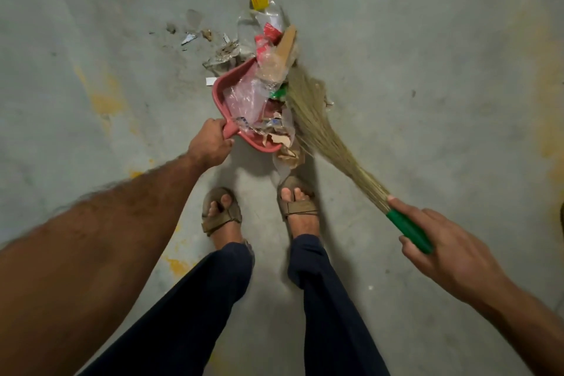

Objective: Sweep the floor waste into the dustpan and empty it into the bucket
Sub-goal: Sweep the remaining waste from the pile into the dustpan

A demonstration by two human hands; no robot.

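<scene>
A pink dustpan [219, 91] lies on the grey concrete floor in front of my feet, piled with plastic wrappers, torn paper and cardboard [265, 107]. My left hand [210, 143] grips its handle. My right hand [439, 241] holds the green handle of a grass broom [320, 125], whose bristles press against the right side of the pile. A clear plastic bottle with a yellow cap [259, 6] lies at the far end of the pile, beyond the pan. No bucket is in view.
Small scraps and dirt [195, 36] lie on the floor left of the bottle. My two sandalled feet [259, 210] stand just behind the dustpan. Yellow paint stains [106, 101] mark the floor at left and right.
</scene>
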